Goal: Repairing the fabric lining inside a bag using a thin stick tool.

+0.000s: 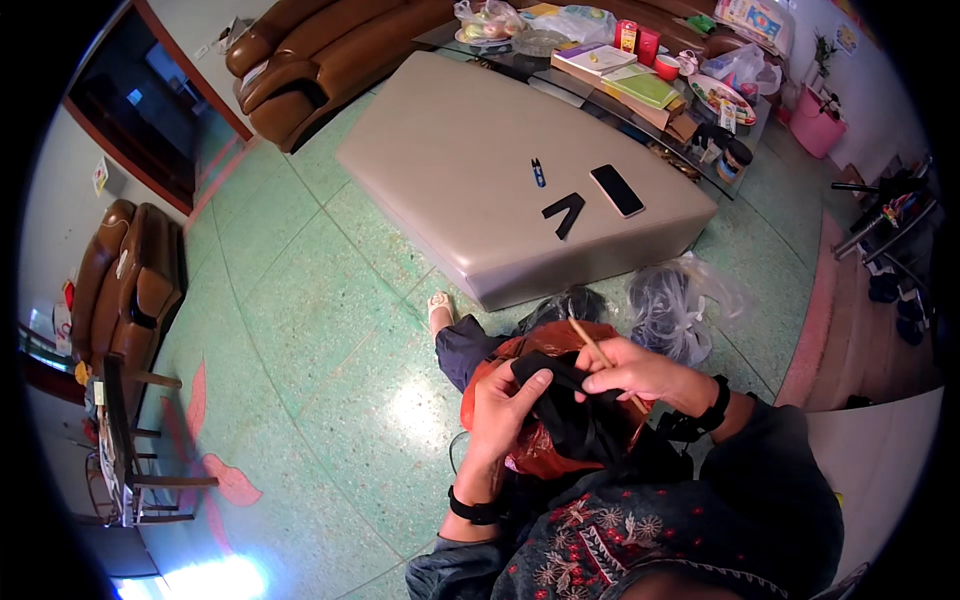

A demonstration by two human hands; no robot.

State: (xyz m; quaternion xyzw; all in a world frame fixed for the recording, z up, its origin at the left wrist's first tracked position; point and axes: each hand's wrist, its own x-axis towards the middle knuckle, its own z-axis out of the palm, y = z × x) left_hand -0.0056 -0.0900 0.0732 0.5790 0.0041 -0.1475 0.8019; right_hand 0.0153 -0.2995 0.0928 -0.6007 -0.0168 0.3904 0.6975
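Over my lap, a piece of black fabric (572,425) is stretched between my two hands. My left hand (503,408) pinches its left end, thumb on top. My right hand (640,372) is closed round a thin wooden stick (592,342) and grips the fabric's right end too. The stick slants from upper left to lower right, its middle hidden by my fingers. Beneath the fabric a red-brown plastic bag (530,455) covers my lap. What the bag contains, if anything, cannot be made out.
Ahead stands a beige padded bench (450,150) bearing blue thread snips (538,173), a folded black strip (566,213) and a smartphone (618,190). Clear plastic bags (668,310) lie on the floor before it. Behind is a cluttered glass table (560,98); brown sofas (340,60) line the wall.
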